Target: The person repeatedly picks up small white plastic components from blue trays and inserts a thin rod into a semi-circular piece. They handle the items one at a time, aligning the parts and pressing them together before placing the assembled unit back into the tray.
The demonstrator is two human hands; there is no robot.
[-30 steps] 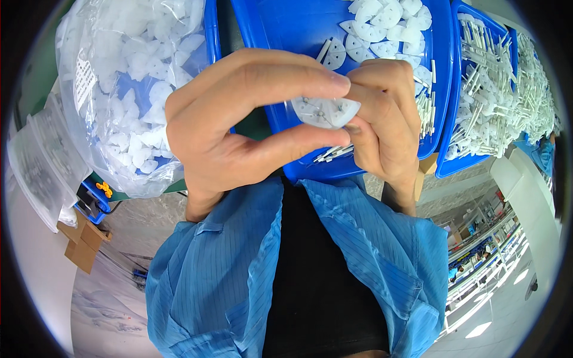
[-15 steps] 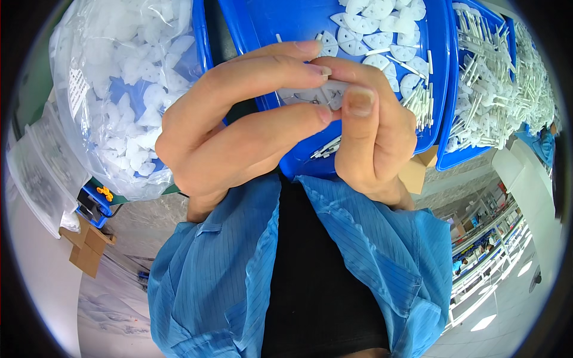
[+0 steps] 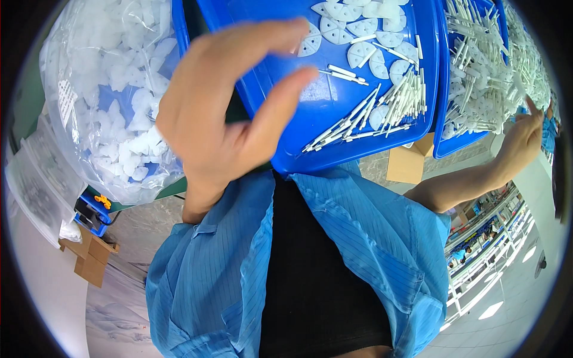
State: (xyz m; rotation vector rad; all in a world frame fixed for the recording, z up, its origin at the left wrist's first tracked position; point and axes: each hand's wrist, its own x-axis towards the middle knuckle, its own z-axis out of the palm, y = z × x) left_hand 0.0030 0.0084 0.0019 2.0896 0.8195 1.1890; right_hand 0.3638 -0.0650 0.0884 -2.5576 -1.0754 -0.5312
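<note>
Currently, your bare left hand (image 3: 218, 113) gapes wide; your right hand (image 3: 520, 138) shows unclear grip. Sweeping low could scatter slim white rods (image 3: 406, 97).

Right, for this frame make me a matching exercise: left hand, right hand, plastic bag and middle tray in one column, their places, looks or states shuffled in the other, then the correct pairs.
Things
1. left hand
2. right hand
3. plastic bag
4. middle tray

Places, looks or states
A. transparent, at the left of the picture
B. stretched out to the far right
C. blue, holding thin white rods and flat white pieces
D. blurred, thumb and finger apart

Pairs
1-D, 2-B, 3-A, 4-C
</note>
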